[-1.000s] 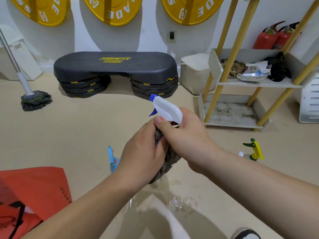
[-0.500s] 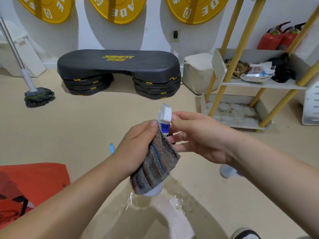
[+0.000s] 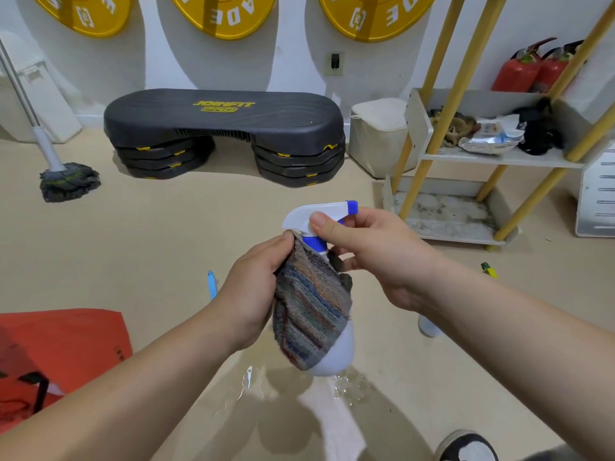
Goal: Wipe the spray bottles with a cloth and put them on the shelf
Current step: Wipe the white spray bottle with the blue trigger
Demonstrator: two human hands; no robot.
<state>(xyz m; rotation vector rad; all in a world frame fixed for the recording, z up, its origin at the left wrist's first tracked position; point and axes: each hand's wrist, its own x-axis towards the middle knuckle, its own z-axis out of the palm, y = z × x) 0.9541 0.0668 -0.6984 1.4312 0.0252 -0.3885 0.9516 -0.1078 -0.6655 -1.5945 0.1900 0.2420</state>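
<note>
Shelf (image 3: 539, 160) stands at right, well apart. Left hand (image 3: 249, 294) curls round the striped cloth (image 3: 311, 311), wrapping it about the spray bottle (image 3: 334, 359) above the wet floor (image 3: 166, 244). Right hand (image 3: 376, 254) pinches the bottle's trigger head.

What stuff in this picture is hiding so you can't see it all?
All in the head view.
- Spray bottle: body mostly wrapped by the striped cloth in the left hand.
- Blue bottle on the floor: only a tip shows behind the left hand.
- Pale bottle: only its base shows below the right forearm.
- Yellow discs: cut off by the top edge.
</note>
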